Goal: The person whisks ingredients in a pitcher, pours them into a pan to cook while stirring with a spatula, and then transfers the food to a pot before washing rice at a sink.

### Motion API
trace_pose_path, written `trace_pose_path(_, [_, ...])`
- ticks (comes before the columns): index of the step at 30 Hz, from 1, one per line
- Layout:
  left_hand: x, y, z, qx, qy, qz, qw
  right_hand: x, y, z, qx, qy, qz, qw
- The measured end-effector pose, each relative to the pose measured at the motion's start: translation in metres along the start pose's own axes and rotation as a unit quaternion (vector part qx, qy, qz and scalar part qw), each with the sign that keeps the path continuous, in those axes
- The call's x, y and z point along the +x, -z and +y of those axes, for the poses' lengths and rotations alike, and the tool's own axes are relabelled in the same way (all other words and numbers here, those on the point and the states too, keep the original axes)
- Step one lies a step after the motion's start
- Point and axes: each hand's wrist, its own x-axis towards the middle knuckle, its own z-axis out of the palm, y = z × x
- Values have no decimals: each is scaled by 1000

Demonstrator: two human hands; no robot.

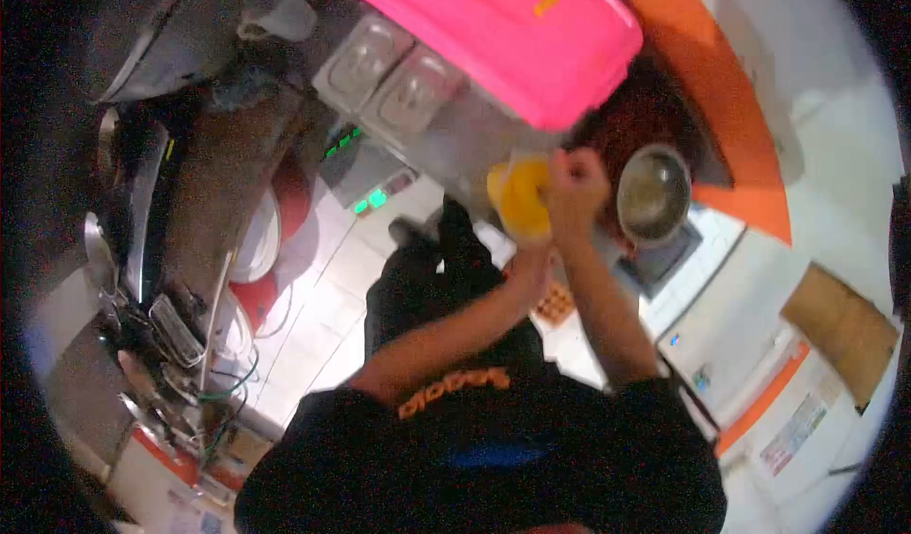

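Observation:
Just right of the view's middle is a pale container with bright yellow contents, blurred by motion. My left hand is at its near side, closed against it, with the fingers partly hidden. My right hand is closed in a fist at the container's right edge. What sits inside that fist is too blurred to tell. A round metal bowl stands right of my right hand.
Beyond my hands is a pink lid or tub with a yellow mark. Two metal pans sit left of it, near a scale with green digits. An orange counter edge curves at right. Utensils and cables crowd the left.

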Motion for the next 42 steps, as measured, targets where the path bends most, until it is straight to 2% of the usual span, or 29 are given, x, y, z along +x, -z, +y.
trace_pose_path(2, [13,1,4,25,45,1,999,3,18,-62,104,5,262,960])
trace_pose_path(3, [6,9,-3,14,116,31,993,-12,18,-45,90,-13,260,961])
trace_pose_path(4, [0,18,-10,0,185,63,981,-17,10,-11,33,-27,123,992])
trace_pose_path(5, [-17,8,-1,52,100,24,993,-10,2,7,-16,-29,-15,999])
trace_pose_path(6, [-23,-12,20,99,-1,-21,995,8,7,-38,28,-84,71,994])
trace_pose_path(9, [-55,-61,29,355,203,130,903,-12,9,-18,-43,19,75,996])
trace_pose_path(10, [-57,-61,20,408,304,176,843,-17,2,16,-23,-33,-48,998])
trace_pose_path(11, [-31,-24,-3,229,116,83,963,-3,7,-9,-20,-21,-42,999])
trace_pose_path(12, [-2,-9,-4,24,-88,-21,996,16,16,-57,19,-12,93,995])
trace_pose_path(13, [-1,-7,12,21,-88,-14,996,12,24,-84,51,-27,218,974])
trace_pose_path(14, [-7,2,26,84,214,-32,973,-5,7,-41,53,9,196,979])
trace_pose_path(17, [-4,-21,32,206,481,5,852,4,8,-27,18,-102,34,994])
trace_pose_path(18, [31,-2,-1,95,232,-19,968,15,25,-69,7,-71,143,987])
trace_pose_path(20, [10,40,-45,-17,4,-11,1000,-13,11,1,-17,-42,39,998])
trace_pose_path(21, [-1,47,-45,26,99,17,995,-13,11,-4,-27,15,-60,998])
trace_pose_path(22, [3,44,-36,69,183,35,980,-8,16,-9,-12,-67,-12,998])
trace_pose_path(23, [19,32,-23,190,135,9,972,10,10,-14,-2,-46,-9,999])
trace_pose_path(25, [19,32,-26,409,27,-33,912,-7,14,-27,31,-9,231,972])
trace_pose_path(26, [4,45,-41,502,-34,-48,863,-18,10,-3,0,22,28,999])
trace_pose_path(27, [15,51,-49,229,53,-15,972,-17,21,-22,-2,26,33,999])
trace_pose_path(29, [71,27,-29,-63,109,-11,992,13,30,-76,-12,-70,127,989])
trace_pose_path(31, [58,45,-49,-82,93,-25,992,-5,30,-61,57,-78,234,967])
trace_pose_path(33, [36,46,-59,-67,88,-25,994,-6,12,-7,9,-43,10,999])
trace_pose_path(35, [25,16,-32,-27,-6,-41,999,20,9,-32,47,-76,83,993])
trace_pose_path(36, [17,6,-20,12,20,-35,999,6,7,-18,1,-31,68,997])
trace_pose_path(37, [7,0,-6,108,180,-4,978,-14,10,-4,-49,10,53,997])
trace_pose_path(39, [6,-24,5,232,330,67,913,2,14,-12,-32,-63,-22,997])
trace_pose_path(40, [18,-32,0,89,121,6,989,21,21,-53,15,-67,102,992])
trace_pose_path(42, [16,32,-20,-45,109,-336,934,-7,31,-57,35,-126,211,969])
